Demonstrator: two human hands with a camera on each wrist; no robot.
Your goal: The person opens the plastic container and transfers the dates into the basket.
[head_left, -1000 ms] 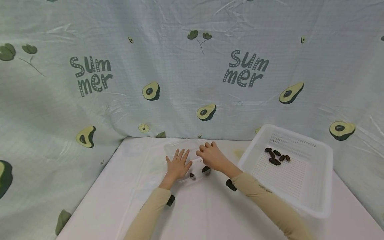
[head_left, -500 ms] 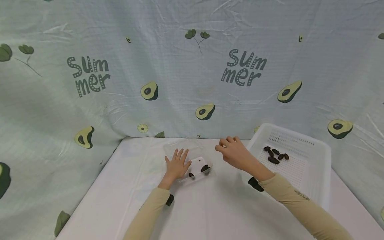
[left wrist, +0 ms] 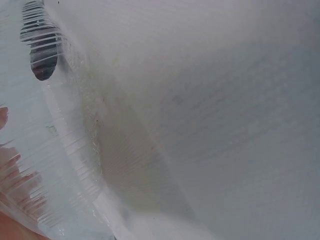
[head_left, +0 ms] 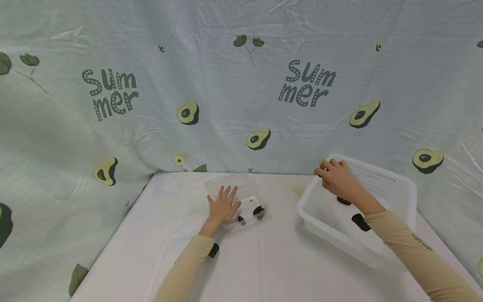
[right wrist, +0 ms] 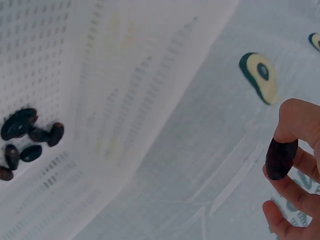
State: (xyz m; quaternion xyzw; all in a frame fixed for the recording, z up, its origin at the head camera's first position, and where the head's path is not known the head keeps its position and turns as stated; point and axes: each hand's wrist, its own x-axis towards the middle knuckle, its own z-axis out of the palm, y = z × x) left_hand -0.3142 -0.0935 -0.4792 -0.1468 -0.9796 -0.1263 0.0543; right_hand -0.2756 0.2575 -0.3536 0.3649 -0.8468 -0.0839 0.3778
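My left hand (head_left: 222, 207) rests with spread fingers on a clear plastic clamshell box (head_left: 249, 203) on the table, its transparent lid tipped back behind. Inside the box lie dark oval pieces (head_left: 258, 212); through its ribbed wall one dark piece (left wrist: 44, 62) shows in the left wrist view. My right hand (head_left: 341, 182) is over the far left rim of a white perforated basket (head_left: 339, 235). Between thumb and fingers it pinches a smooth, dark purplish-black oval piece (right wrist: 281, 159). Several similar dark pieces (right wrist: 20, 124) lie on the basket floor, mostly hidden by the hand in the head view.
A white-covered table (head_left: 241, 264) stretches beneath both hands. Directly behind it hangs a pale curtain (head_left: 211, 75) printed with avocados and lettering. The basket's raised walls stand on the right side of the table.
My right hand has travelled right, from above the plastic box to the basket's far left rim, carrying the dark oval piece. The left hand has stayed on the box.
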